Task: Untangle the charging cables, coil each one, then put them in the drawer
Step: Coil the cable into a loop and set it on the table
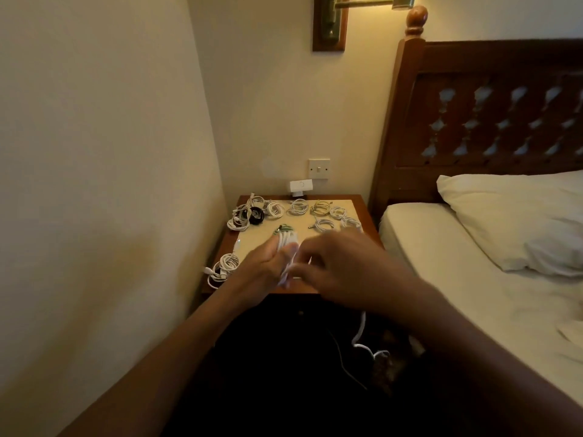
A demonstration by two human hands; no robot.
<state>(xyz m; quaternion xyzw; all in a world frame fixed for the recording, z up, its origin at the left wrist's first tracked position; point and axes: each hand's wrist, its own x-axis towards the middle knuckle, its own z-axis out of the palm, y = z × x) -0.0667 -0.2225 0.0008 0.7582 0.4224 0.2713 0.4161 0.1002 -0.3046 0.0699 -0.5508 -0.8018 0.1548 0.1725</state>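
Over the front of the wooden nightstand (362, 203), my left hand (262, 266) holds a white cable (285, 244) wound in loops around its fingers. My right hand (334, 266) is close beside it and pinches the same cable; its loose end (361, 332) hangs down in front of the dark cabinet face. Several coiled white cables (298, 207) lie along the back of the tabletop. A tangled white and black bunch (249, 216) sits at the back left. Another white coil (222, 268) lies at the front left edge. A green-striped cable (285, 228) peeks out behind my left hand.
A wall runs close along the left. A bed with a white pillow (517, 222) and a carved wooden headboard (489, 115) stands on the right. A white charger (299, 187) sits under a wall switch (319, 168). A small drawer knob (300, 313) shows below the tabletop.
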